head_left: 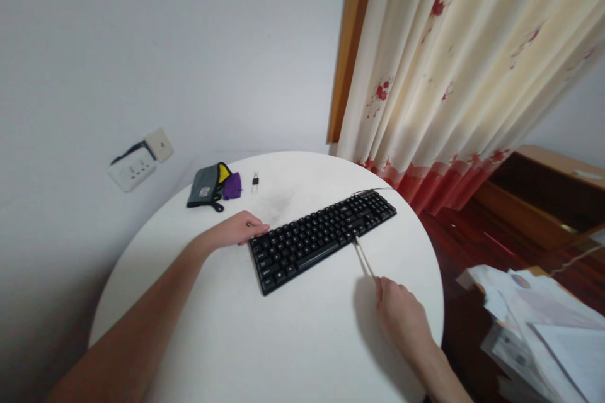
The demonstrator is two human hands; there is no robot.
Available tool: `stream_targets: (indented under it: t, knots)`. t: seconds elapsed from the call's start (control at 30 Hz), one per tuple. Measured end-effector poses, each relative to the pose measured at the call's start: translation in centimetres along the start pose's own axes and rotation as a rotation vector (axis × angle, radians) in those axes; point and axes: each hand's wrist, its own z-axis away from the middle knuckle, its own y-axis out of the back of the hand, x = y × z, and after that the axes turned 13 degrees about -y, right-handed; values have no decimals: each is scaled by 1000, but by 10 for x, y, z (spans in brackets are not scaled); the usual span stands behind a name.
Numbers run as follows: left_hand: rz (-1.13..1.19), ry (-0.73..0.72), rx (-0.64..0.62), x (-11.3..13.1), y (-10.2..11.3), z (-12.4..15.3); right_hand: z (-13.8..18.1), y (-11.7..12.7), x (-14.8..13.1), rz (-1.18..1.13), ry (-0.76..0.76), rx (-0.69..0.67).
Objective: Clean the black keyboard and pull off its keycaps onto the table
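A black keyboard (321, 233) lies slantwise on the white round table (283, 346). My left hand (241, 228) is closed at its upper left corner, thumb on top and the other fingers curled by the edge. In my right hand (401, 312) is a thin off-white stick (365, 257), gripped near its lower end. The stick's far tip meets the keyboard's front edge, among the keys right of the space bar. What the tip is made of is too small to tell.
Towards the back left of the table are a grey cloth (204, 186) with yellow lining, a purple cloth (232, 186) and a small black piece (256, 181) with thin prongs. Papers and plastic bags (534, 315) lie right of the table. A curtain (425, 75) hangs behind.
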Motion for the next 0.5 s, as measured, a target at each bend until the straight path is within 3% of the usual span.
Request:
stream_targets:
  t: [0.5]
  knots:
    - [-18,11,-1,1,0,0,33,-1,-20,73,141,-49]
